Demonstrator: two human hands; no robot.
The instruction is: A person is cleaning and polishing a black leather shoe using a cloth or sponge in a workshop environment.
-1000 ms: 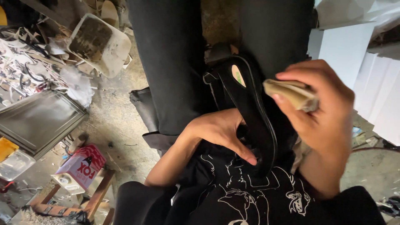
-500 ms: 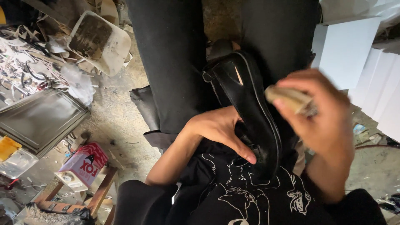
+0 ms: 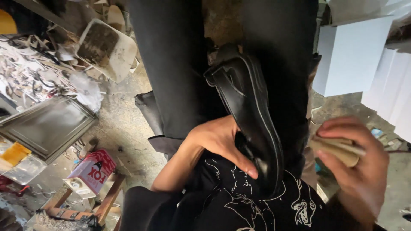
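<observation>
Left hand (image 3: 220, 143): wrapped around the near end of a black shoe (image 3: 250, 115), thumb pressed along its side, grasping it.
Right hand (image 3: 357, 169): off to the right of the shoe, apart from it, fingers closed around a folded tan cloth (image 3: 336, 147).
Black shoe: lying lengthwise across the lap, between dark trouser legs (image 3: 175, 64), sole edge turned up with a pale stitched line along it, far end pointing away.
Lap: black shirt with white line drawings (image 3: 257, 205) just below the shoe.
Floor (image 3: 124, 124): rough grey concrete, dusty, scattered with scraps.
Left side: dark rectangular tray (image 3: 47, 128) lying flat; beyond it a dirty white square tub (image 3: 105, 49); pile of pale cut scraps (image 3: 30, 75) at far left.
Lower left: red and white carton (image 3: 92, 171) resting on a wooden frame (image 3: 83, 205); clear plastic container (image 3: 19, 164) beside it.
Right side: white boxes (image 3: 351, 53) stacked near the trouser leg.
</observation>
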